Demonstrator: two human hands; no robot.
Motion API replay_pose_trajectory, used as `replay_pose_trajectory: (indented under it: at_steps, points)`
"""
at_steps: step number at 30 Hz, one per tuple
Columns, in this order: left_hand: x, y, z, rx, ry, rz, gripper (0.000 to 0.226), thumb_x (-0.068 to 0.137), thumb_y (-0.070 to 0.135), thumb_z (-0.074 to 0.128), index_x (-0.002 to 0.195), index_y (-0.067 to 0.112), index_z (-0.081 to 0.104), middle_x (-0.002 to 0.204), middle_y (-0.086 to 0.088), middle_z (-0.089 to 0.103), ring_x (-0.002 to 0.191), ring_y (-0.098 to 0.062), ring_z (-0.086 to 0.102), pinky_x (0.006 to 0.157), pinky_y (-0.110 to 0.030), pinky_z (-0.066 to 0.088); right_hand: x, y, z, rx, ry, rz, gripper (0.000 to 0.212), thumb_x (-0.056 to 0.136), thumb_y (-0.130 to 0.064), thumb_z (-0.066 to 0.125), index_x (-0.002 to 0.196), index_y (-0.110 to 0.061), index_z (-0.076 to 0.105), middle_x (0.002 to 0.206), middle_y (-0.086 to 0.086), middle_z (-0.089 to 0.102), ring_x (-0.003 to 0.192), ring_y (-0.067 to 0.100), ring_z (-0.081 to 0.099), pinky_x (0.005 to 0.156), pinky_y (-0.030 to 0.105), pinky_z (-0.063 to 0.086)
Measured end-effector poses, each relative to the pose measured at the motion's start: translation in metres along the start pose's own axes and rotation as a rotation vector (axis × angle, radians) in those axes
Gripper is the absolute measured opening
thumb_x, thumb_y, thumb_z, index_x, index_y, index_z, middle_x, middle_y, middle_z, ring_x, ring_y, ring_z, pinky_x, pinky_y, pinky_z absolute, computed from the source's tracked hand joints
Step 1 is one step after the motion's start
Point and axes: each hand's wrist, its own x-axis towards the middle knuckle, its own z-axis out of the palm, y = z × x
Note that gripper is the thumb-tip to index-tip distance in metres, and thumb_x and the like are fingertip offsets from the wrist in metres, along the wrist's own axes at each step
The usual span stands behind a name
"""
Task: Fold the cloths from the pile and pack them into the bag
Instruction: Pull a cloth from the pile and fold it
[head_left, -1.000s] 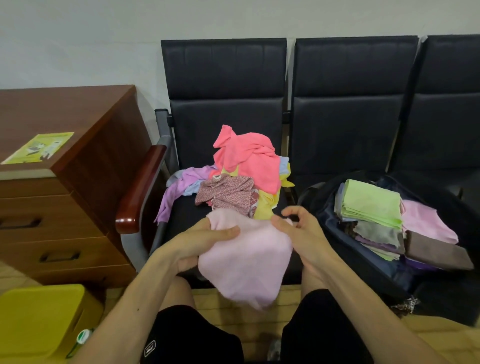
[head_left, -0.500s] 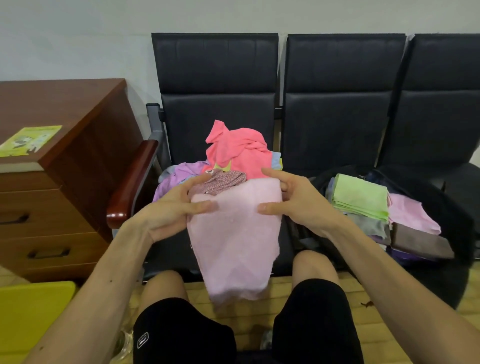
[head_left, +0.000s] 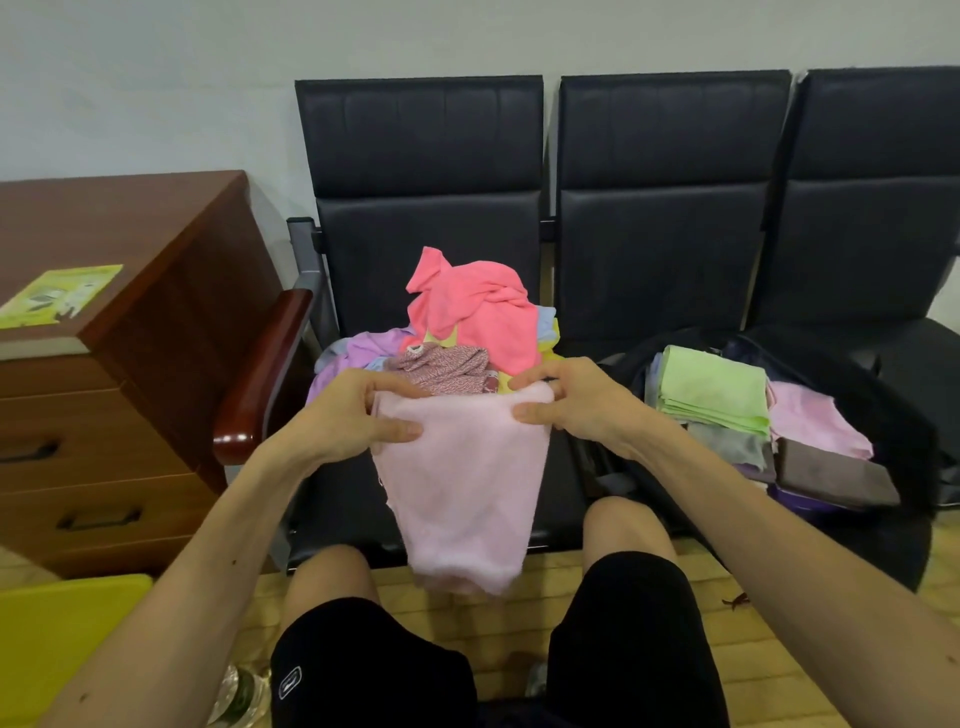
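Fingers of the left hand (head_left: 345, 415) and right hand (head_left: 576, 402) are pinching the pale pink cloth's (head_left: 462, 483) top edge; the bag (head_left: 904, 415) is lying at three o'clock.

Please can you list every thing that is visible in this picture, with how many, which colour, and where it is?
pale pink fleecy cloth: 1, pale pink, held up by its top edge in front of the left seat, hanging down
pile of unfolded cloths: 1 pile, coral pink, lilac, yellow, patterned red, on the left seat
dark open bag: 1, black, on the middle seat
folded cloths: several, green, grey, pink, brown, purple, stacked inside the bag
black padded seats: 3 in view, black, in a row against the wall
wooden cabinet with drawers: 1, reddish brown, at left
leaflet: 1, yellow-green, on the cabinet top
yellow object: 1, yellow, bottom left
left hand: 1, fingers pinch the cloth's left top corner
right hand: 1, fingers pinch the right top corner
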Motion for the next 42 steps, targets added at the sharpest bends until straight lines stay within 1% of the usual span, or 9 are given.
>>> replay_pose_trajectory:
  at_steps: [3, 6, 9, 15, 21, 26, 34, 39, 42]
  points:
    - [0.003, 0.004, -0.003, 0.04, 0.095, -0.105, 0.019, 0.08, 0.024, 0.081, 0.095, 0.029, 0.07, 0.096, 0.007, 0.069, 0.08, -0.014, 0.068, 0.056, -0.015, 0.052, 0.0, -0.001, -0.002, 0.118, 0.058, -0.009, 0.03, 0.081, -0.009, 0.079, 0.107, -0.019, 0.069, 0.1, 0.005, 0.075, 0.092, 0.02, 0.073, 0.085, 0.039, 0.06]
    - [0.006, 0.005, -0.004, -0.026, 0.16, -0.192, 0.016, 0.081, 0.03, 0.079, 0.094, 0.023, 0.072, 0.095, -0.002, 0.067, 0.068, -0.016, 0.061, 0.047, -0.018, 0.046, 0.0, -0.004, -0.004, 0.066, 0.109, -0.064, 0.021, 0.085, -0.013, 0.076, 0.105, -0.02, 0.071, 0.092, 0.004, 0.077, 0.087, 0.016, 0.074, 0.087, 0.036, 0.059]
    - [0.004, 0.011, -0.004, -0.165, 0.17, -0.197, 0.013, 0.085, 0.026, 0.074, 0.094, 0.017, 0.074, 0.092, -0.009, 0.068, 0.065, -0.016, 0.05, 0.053, -0.023, 0.045, -0.003, -0.009, -0.008, 0.04, 0.158, -0.094, 0.018, 0.086, -0.015, 0.075, 0.102, -0.024, 0.071, 0.095, -0.002, 0.075, 0.087, 0.011, 0.073, 0.087, 0.032, 0.059]
    - [-0.002, 0.019, -0.005, -0.281, 0.131, -0.101, 0.04, 0.061, 0.025, 0.079, 0.1, 0.019, 0.074, 0.101, 0.001, 0.074, 0.087, -0.012, 0.072, 0.063, -0.017, 0.056, -0.008, -0.016, -0.015, -0.085, 0.251, -0.199, 0.044, 0.078, -0.016, 0.083, 0.12, -0.013, 0.07, 0.115, 0.0, 0.069, 0.102, 0.015, 0.067, 0.094, 0.036, 0.056]
    - [0.0, 0.017, -0.004, 0.185, 0.274, 0.028, 0.032, 0.076, 0.026, 0.082, 0.106, 0.022, 0.076, 0.098, 0.006, 0.073, 0.088, -0.013, 0.069, 0.079, -0.03, 0.058, -0.013, -0.027, -0.02, -0.374, 0.25, -0.277, 0.037, 0.084, -0.023, 0.078, 0.119, -0.011, 0.071, 0.119, 0.004, 0.07, 0.094, 0.008, 0.062, 0.092, 0.028, 0.051]
    - [-0.003, 0.022, 0.001, 0.344, 0.333, 0.065, 0.026, 0.08, 0.034, 0.079, 0.099, 0.018, 0.077, 0.087, 0.004, 0.071, 0.076, -0.012, 0.065, 0.072, -0.032, 0.057, -0.018, -0.036, -0.028, -0.54, 0.217, -0.291, 0.032, 0.092, -0.023, 0.069, 0.121, -0.01, 0.07, 0.121, 0.005, 0.069, 0.092, 0.003, 0.052, 0.084, 0.019, 0.038]
    - [-0.01, 0.037, 0.003, 0.386, 0.344, 0.079, 0.023, 0.079, 0.041, 0.076, 0.085, 0.019, 0.076, 0.072, -0.003, 0.069, 0.066, -0.021, 0.063, 0.064, -0.035, 0.054, -0.016, -0.035, -0.034, -0.653, 0.186, -0.226, 0.028, 0.1, -0.028, 0.056, 0.112, -0.007, 0.07, 0.108, 0.01, 0.069, 0.089, 0.022, 0.063, 0.076, 0.027, 0.042]
    - [-0.014, 0.035, 0.003, 0.333, 0.369, 0.123, 0.026, 0.077, 0.042, 0.073, 0.088, 0.019, 0.076, 0.081, 0.0, 0.066, 0.073, -0.016, 0.059, 0.068, -0.034, 0.053, -0.014, -0.023, -0.039, -0.603, 0.081, -0.26, 0.045, 0.1, -0.029, 0.055, 0.06, -0.008, 0.049, 0.059, 0.004, 0.04, 0.054, 0.016, 0.04, 0.06, 0.034, 0.036]
    - [-0.02, 0.035, 0.005, 0.197, 0.369, 0.215, 0.035, 0.079, 0.052, 0.061, 0.096, 0.024, 0.073, 0.094, 0.005, 0.059, 0.087, -0.011, 0.057, 0.071, -0.025, 0.049, -0.021, -0.011, -0.042, -0.369, -0.005, -0.223, 0.046, 0.101, -0.03, 0.051, 0.073, 0.006, 0.055, 0.074, 0.02, 0.051, 0.067, 0.025, 0.049, 0.072, 0.041, 0.046]
